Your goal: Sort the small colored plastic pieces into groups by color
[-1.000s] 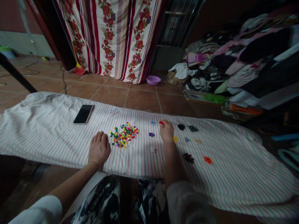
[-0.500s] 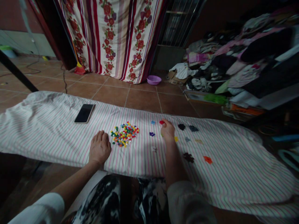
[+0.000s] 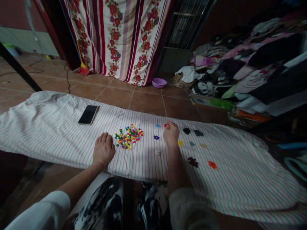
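My left hand [image 3: 104,149] lies palm down on the striped cloth [image 3: 134,164], left of a pile of small multicoloured pieces [image 3: 129,137]. Its fingers rest flat. My right hand [image 3: 171,131] is over the red pieces [image 3: 165,125], its fingers bent together; whatever they hold is too small to make out. Left of it are light blue pieces [image 3: 157,125], dark blue pieces [image 3: 156,137] and white pieces [image 3: 158,153]. To its right are yellow pieces [image 3: 180,142], black pieces [image 3: 186,130] and dark grey pieces [image 3: 198,132].
A phone [image 3: 88,114] lies on the cloth at the left. Brown pieces [image 3: 193,162] and orange pieces [image 3: 212,164] lie right of my right forearm. Beyond the cloth are a purple basin [image 3: 159,83], a floral curtain [image 3: 129,41] and heaped clothes [image 3: 240,64].
The camera view has shifted slightly. My right hand's fingers now cover more of the red pieces, while my left hand stays resting on the cloth.
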`<act>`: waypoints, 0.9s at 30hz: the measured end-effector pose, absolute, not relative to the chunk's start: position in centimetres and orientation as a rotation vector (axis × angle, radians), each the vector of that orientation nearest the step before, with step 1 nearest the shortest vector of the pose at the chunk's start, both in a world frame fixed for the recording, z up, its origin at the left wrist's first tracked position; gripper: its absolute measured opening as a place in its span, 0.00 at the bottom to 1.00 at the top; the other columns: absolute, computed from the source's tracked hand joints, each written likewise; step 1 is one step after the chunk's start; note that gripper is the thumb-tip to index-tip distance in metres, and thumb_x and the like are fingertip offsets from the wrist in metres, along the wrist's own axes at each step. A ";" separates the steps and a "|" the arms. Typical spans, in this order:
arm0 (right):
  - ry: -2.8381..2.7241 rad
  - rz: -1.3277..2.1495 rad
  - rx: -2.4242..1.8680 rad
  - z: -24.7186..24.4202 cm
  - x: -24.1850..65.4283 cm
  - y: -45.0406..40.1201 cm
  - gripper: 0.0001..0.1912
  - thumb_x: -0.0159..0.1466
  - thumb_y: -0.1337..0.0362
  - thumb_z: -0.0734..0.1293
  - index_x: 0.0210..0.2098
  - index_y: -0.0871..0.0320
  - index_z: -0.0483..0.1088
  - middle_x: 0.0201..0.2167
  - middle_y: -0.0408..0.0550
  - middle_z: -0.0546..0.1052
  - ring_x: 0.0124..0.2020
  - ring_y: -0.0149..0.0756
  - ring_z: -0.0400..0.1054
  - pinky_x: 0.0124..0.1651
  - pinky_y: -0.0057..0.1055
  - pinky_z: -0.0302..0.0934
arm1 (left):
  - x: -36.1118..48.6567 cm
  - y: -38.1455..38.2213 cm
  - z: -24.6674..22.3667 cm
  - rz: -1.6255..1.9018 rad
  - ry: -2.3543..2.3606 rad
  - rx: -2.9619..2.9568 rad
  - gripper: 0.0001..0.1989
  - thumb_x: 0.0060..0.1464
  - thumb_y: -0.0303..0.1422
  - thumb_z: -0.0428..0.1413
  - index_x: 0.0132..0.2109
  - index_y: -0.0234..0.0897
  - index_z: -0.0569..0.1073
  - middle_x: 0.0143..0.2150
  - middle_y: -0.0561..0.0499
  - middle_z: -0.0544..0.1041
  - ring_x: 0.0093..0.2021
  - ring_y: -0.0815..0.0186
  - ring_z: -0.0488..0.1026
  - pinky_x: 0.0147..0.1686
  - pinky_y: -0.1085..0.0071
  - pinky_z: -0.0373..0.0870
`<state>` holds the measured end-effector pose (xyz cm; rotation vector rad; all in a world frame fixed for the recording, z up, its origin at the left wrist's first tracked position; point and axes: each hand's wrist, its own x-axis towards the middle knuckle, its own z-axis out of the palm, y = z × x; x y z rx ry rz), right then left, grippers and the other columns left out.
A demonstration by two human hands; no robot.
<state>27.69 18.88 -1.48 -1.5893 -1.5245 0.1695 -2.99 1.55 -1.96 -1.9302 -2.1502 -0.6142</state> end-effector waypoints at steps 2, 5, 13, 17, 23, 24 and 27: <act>-1.586 0.189 -1.530 -0.9 26.5 18.6 0.21 0.55 0.70 0.56 0.41 0.61 0.76 0.42 0.57 0.77 0.47 0.46 0.68 0.56 0.46 0.59 | -3.0 1.6 -1.9 -0.634 -2.147 -1.933 0.14 0.56 0.28 0.46 0.48 0.33 0.70 0.56 0.34 0.71 0.60 0.50 0.64 0.58 0.50 0.61; -1.711 0.254 -1.436 -0.1 24.5 17.9 0.18 0.56 0.70 0.58 0.38 0.57 0.77 0.41 0.53 0.78 0.46 0.43 0.69 0.56 0.42 0.60 | -3.0 1.6 -1.9 -0.617 -2.146 -1.925 0.15 0.56 0.29 0.46 0.48 0.33 0.70 0.56 0.35 0.71 0.60 0.50 0.64 0.58 0.51 0.62; -2.043 0.419 -1.228 0.1 19.4 15.7 0.09 0.57 0.70 0.65 0.30 0.53 0.78 0.44 0.51 0.76 0.53 0.43 0.64 0.60 0.43 0.56 | -3.1 1.6 -2.0 -0.586 -2.145 -1.918 0.15 0.56 0.29 0.46 0.48 0.32 0.70 0.56 0.34 0.71 0.59 0.50 0.64 0.58 0.53 0.61; -2.119 0.486 -1.207 0.2 17.8 15.1 0.08 0.57 0.71 0.67 0.29 0.53 0.78 0.48 0.51 0.74 0.58 0.45 0.59 0.62 0.45 0.53 | -3.1 1.6 -2.1 -0.561 -2.137 -1.909 0.15 0.56 0.29 0.46 0.48 0.30 0.70 0.56 0.34 0.71 0.59 0.49 0.64 0.59 0.54 0.61; -2.175 0.514 -1.245 0.4 16.3 14.4 0.09 0.57 0.73 0.67 0.31 0.55 0.79 0.52 0.55 0.71 0.62 0.47 0.53 0.64 0.47 0.51 | -3.1 1.6 -2.1 -0.586 -2.139 -1.902 0.14 0.56 0.28 0.45 0.47 0.31 0.70 0.56 0.34 0.71 0.59 0.50 0.65 0.59 0.54 0.61; -2.186 0.498 -1.256 0.3 16.1 14.4 0.10 0.57 0.74 0.67 0.31 0.55 0.79 0.52 0.55 0.71 0.62 0.47 0.53 0.64 0.46 0.51 | -3.0 1.6 -2.1 -0.582 -2.141 -1.901 0.14 0.56 0.28 0.46 0.47 0.31 0.70 0.56 0.34 0.71 0.59 0.50 0.65 0.58 0.54 0.61; -2.206 0.460 -1.287 0.1 15.8 14.4 0.11 0.56 0.75 0.67 0.31 0.54 0.78 0.52 0.52 0.71 0.62 0.46 0.54 0.63 0.46 0.51 | -3.1 1.6 -2.1 -0.551 -2.139 -1.902 0.14 0.56 0.29 0.47 0.47 0.31 0.70 0.56 0.35 0.71 0.59 0.50 0.65 0.58 0.54 0.62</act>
